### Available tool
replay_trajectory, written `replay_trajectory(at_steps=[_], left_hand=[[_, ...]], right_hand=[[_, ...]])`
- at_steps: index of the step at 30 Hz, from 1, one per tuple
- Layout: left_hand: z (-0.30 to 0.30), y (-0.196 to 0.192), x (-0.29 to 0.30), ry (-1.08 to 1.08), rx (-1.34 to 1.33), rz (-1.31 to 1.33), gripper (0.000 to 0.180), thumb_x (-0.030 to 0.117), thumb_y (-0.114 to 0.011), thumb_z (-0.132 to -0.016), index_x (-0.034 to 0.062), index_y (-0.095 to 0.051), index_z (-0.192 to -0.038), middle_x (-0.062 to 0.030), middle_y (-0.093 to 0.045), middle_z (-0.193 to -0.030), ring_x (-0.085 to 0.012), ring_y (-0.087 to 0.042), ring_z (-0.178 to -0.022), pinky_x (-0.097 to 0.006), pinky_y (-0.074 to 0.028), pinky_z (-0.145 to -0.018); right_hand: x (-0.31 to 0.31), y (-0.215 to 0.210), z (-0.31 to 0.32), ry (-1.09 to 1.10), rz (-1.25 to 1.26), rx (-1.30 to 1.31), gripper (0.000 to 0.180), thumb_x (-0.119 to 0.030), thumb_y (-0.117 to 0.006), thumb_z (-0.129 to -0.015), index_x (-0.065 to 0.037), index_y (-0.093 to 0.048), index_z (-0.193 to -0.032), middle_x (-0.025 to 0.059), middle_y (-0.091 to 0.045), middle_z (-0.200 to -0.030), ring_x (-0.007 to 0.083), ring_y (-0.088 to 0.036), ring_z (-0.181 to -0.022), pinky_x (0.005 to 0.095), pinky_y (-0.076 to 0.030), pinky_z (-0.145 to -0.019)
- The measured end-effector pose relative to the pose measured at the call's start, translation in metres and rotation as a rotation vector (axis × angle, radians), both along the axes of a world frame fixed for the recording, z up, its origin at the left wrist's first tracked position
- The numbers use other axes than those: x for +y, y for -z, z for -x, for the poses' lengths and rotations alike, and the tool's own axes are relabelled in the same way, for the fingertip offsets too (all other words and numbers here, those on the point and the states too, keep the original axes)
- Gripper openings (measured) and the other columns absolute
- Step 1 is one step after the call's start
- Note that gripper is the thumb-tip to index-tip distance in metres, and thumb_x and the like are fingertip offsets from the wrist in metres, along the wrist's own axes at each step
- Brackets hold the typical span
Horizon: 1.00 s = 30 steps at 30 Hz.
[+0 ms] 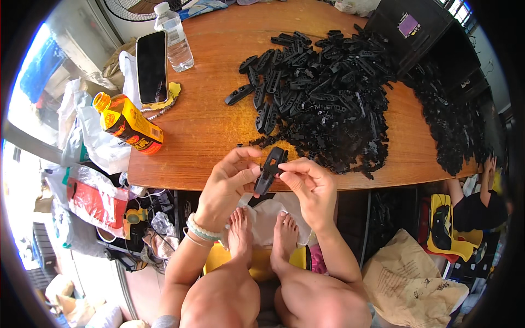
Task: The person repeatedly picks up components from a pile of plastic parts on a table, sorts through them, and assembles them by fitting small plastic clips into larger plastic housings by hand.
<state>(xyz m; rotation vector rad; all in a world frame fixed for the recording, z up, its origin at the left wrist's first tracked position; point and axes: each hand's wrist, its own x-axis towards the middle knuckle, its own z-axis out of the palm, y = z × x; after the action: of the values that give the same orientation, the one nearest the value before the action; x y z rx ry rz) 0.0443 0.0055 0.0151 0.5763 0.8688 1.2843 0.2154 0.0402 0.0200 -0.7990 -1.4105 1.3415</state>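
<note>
Part (266, 179), black plastic, held over counter's (210, 90) near edge: left hand (228, 179) grasps one side, right hand (313, 191) apparently pinches the other, fingertips partly hidden. Black pile (320, 93) spreads beyond, right of centre.

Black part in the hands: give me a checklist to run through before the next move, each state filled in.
1. Grip on the black part: ok, the left hand has it between thumb and fingers.
2. Right hand in place: ok, its fingertips are at the part's right side.
3. Small piece pinched in the right fingertips: cannot tell, too small to make out.
4. Part fully over the table: not ok, its lower end overlaps the front edge in this view.
5. Yellow bottle capped and apart from the hands: ok.
6. Phone apart from the hands: ok.
</note>
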Motion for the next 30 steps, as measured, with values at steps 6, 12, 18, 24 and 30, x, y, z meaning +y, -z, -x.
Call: replay_trajectory(at_steps=[6, 12, 18, 24, 30], left_hand=[[-0.019, -0.007, -0.012, -0.016, 0.362, -0.255, 0.045, -0.001, -0.070, -0.077, 0.0009, -0.053, -0.119, -0.0066, -0.061, -0.100, -0.0119, -0.059, -0.085, -0.026, -0.050, -0.079], [-0.016, -0.013, -0.018, 0.014, 0.490, -0.166, 0.033, -0.003, -0.063, -0.081, -0.0029, -0.055, -0.113, -0.0078, -0.063, -0.097, -0.0122, -0.064, -0.086, -0.024, -0.051, -0.076], [-0.010, -0.022, -0.019, 0.064, 0.342, -0.058, 0.030, -0.001, -0.062, -0.084, -0.0036, -0.055, -0.113, -0.0099, -0.066, -0.092, -0.0131, -0.066, -0.079, -0.023, -0.053, -0.068], [-0.010, -0.026, -0.019, 0.094, 0.340, -0.009, 0.028, 0.000, -0.060, -0.086, -0.0058, -0.054, -0.113, -0.0113, -0.067, -0.091, -0.0143, -0.067, -0.077, -0.022, -0.053, -0.065], [-0.010, -0.023, -0.018, 0.069, 0.345, 0.006, 0.029, 0.004, -0.062, -0.086, -0.0052, -0.055, -0.112, -0.0114, -0.068, -0.088, -0.0144, -0.067, -0.080, -0.022, -0.052, -0.062]], right_hand=[[-0.006, -0.007, 0.000, 0.068, -0.029, -0.062, 0.011, 0.003, -0.066, -0.079, 0.001, -0.067, -0.090, 0.0060, -0.060, -0.086, 0.0125, -0.054, -0.075, 0.0250, -0.045, -0.068], [0.001, -0.006, -0.006, 0.151, -0.400, -0.226, 0.012, 0.003, -0.070, -0.074, -0.002, -0.068, -0.085, 0.0063, -0.058, -0.089, 0.0179, -0.053, -0.079, 0.0262, -0.043, -0.066], [0.001, -0.004, -0.007, 0.251, -0.659, -0.413, 0.015, 0.003, -0.070, -0.073, -0.003, -0.067, -0.085, 0.0079, -0.058, -0.092, 0.0207, -0.053, -0.080, 0.0282, -0.044, -0.066], [-0.005, -0.002, -0.002, 0.166, -0.477, -0.281, 0.017, 0.004, -0.070, -0.071, -0.003, -0.065, -0.086, 0.0084, -0.057, -0.098, 0.0234, -0.054, -0.084, 0.0320, -0.044, -0.071], [-0.007, 0.000, -0.006, 0.228, -0.692, -0.510, 0.016, 0.002, -0.069, -0.075, 0.000, -0.066, -0.091, 0.0120, -0.059, -0.100, 0.0214, -0.056, -0.086, 0.0283, -0.047, -0.073]])
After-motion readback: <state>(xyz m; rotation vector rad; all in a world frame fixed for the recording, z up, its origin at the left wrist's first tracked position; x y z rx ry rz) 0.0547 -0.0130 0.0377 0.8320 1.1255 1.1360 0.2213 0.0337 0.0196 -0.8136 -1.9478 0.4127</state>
